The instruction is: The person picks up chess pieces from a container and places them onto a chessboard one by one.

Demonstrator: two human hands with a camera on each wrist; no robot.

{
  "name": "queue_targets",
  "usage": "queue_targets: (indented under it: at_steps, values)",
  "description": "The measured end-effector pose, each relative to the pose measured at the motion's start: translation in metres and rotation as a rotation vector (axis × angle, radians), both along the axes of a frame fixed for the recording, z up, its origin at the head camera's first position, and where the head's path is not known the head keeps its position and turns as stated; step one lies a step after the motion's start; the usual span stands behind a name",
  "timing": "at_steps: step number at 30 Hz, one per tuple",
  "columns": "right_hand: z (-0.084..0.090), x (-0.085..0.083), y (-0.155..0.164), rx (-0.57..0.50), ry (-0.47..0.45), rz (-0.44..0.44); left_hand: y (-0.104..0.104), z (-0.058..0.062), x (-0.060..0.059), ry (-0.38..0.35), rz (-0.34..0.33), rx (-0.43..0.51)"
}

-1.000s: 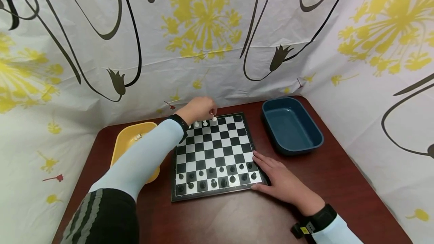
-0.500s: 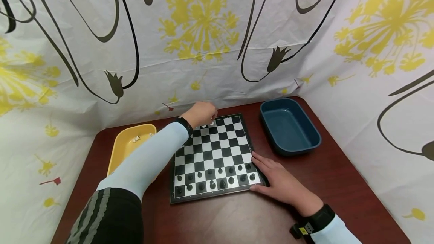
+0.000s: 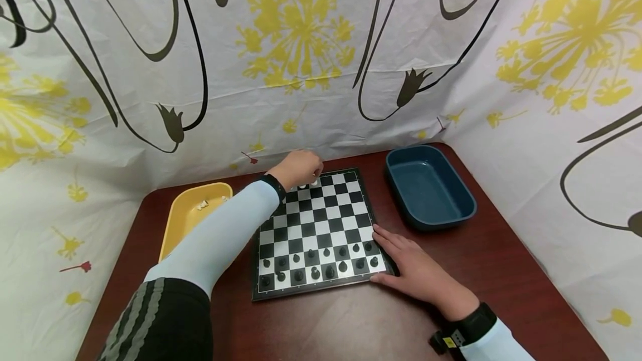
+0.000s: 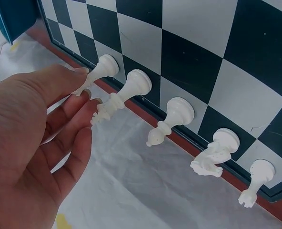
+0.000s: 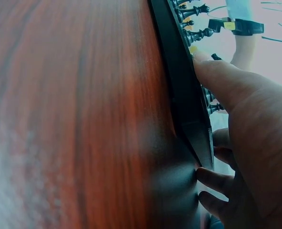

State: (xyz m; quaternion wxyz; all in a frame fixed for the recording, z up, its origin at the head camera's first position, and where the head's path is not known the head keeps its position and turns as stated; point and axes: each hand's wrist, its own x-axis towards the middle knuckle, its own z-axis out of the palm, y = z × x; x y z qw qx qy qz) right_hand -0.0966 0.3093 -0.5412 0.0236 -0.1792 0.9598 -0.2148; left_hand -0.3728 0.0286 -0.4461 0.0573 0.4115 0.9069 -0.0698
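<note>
A black-and-white chessboard [image 3: 315,230] lies on the table. My left hand [image 3: 297,168] is at its far edge. In the left wrist view, thumb and index finger pinch a white chess piece [image 4: 103,69] by its upper part; its base meets the board and its tip is hidden. Beside it on the edge row stand a white crowned piece [image 4: 124,93], a bishop [image 4: 172,119], a knight [image 4: 216,152] and a rook [image 4: 257,181]. Straight fingers of my right hand [image 3: 413,269] rest against the board's near right corner, thumb on the near edge.
Black chess pieces [image 3: 329,272] fill two rows at the near side. A yellow tray [image 3: 175,222] with several white pieces [image 3: 202,205] stands left, partly behind the left sleeve. At right is a dark blue tray [image 3: 431,185]. A patterned cloth [image 3: 321,121] surrounds the table.
A second ago the white piece showed at the left fingertips; the hand has since lowered slightly toward the board's far row. The right hand stays at the corner.
</note>
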Motion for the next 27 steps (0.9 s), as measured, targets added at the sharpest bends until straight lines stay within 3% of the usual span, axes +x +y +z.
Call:
queue_targets:
  at_steps: [4, 9, 14, 17, 22, 27]
  values:
    - [0.0, 0.0, -0.001, 0.002, 0.002, 0.004, -0.007, 0.003, 0.002, -0.038, 0.034, 0.025]
    - [0.0, -0.001, -0.002, 0.006, 0.007, 0.005, -0.029, 0.027, 0.006, -0.122, 0.106, 0.11]
    - [0.003, -0.002, -0.004, 0.004, 0.013, 0.01, -0.084, 0.058, 0.008, -0.119, 0.168, 0.268]
    - [0.004, -0.002, -0.003, 0.004, 0.018, 0.008, -0.126, 0.07, 0.011, -0.116, 0.21, 0.347]
    - [0.003, -0.001, -0.003, 0.009, 0.014, 0.008, -0.196, 0.072, 0.02, -0.12, 0.324, 0.438]
    - [0.001, 0.0, -0.003, 0.009, 0.008, 0.013, -0.242, 0.057, 0.032, -0.105, 0.423, 0.432]
